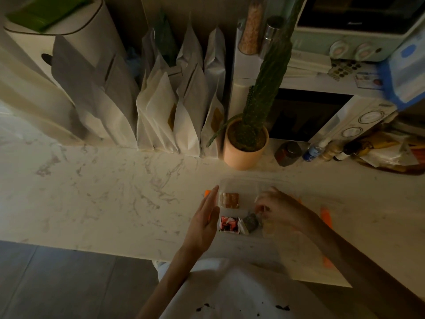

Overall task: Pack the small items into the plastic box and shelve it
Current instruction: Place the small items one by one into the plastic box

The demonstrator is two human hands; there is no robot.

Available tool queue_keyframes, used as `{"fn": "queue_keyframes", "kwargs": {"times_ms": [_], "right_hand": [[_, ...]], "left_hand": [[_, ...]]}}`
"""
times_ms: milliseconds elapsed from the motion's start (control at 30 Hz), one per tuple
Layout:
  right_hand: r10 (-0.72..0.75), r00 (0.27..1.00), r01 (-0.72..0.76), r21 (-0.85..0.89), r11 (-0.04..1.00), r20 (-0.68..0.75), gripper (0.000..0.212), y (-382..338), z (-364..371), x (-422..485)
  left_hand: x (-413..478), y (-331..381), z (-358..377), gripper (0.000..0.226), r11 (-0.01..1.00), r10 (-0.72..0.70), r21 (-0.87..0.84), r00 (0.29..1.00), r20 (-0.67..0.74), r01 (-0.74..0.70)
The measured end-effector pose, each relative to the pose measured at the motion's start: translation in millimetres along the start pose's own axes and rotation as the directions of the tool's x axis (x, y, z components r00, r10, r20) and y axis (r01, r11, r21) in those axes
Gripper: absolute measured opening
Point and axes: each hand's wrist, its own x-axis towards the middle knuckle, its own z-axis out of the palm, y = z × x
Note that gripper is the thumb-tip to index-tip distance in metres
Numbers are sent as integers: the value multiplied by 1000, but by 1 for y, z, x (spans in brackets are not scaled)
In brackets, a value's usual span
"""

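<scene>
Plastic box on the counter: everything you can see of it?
The plastic box is clear, shallow, rectangular and open-topped, with an orange clip on its left side. It sits flat on the marble counter, near a potted cactus. Inside lie a brown packet and a red-and-white packet. The left hand rests flat along its left wall; the right hand pinches a dark sachet inside it.

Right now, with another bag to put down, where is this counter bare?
Widest bare patch: the marble counter left of the left hand, in front of the paper bags. A narrower strip runs between the cactus pot and the plastic box. Crowded: the back right by the bottles, and the box, where the right hand pinches a dark packet.
</scene>
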Motion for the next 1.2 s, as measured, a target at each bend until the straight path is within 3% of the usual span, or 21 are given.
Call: {"fn": "queue_keyframes", "kwargs": {"times_ms": [167,333,467,567,667,767,833,967,1100,1200], "right_hand": [[-79,993,103,-351,931,83,22,-10,11,-8],[-129,992,120,-357,926,-2,9,-6,15,-7],[-189,982,174,-298,938,-22,24,-13,20,1],[-11,999,17,-189,982,36,36,-32,31,13],[124,990,-105,-225,969,72,24,-40,38,22],[113,994,-113,-148,983,-6,13,-38,39,19],[59,986,-73,-88,993,-154,13,-33,37,14],[13,949,-43,-87,995,-316,35,-27,29,6],[-117,989,85,-299,951,-94,24,-16,24,-3],[-121,993,113,-406,907,5,15,-12,25,-9]], "left_hand": [[0,1,0,50,1000,-7,25,1000,-3,7],[0,2,-1,51,1000,-12,26,1000,3,12],[0,4,0,50,999,-9,31,1000,-1,9],[-1,2,0,51,999,-20,35,1000,-2,20],[-1,1,0,51,999,-34,11,999,9,34],[-1,1,0,51,999,-36,3,999,9,36],[-1,2,0,51,999,-40,14,999,9,40],[0,2,0,51,999,-38,15,999,11,38],[0,2,0,51,999,-30,12,999,13,30],[-1,2,0,51,999,-31,7,999,11,31]]}}
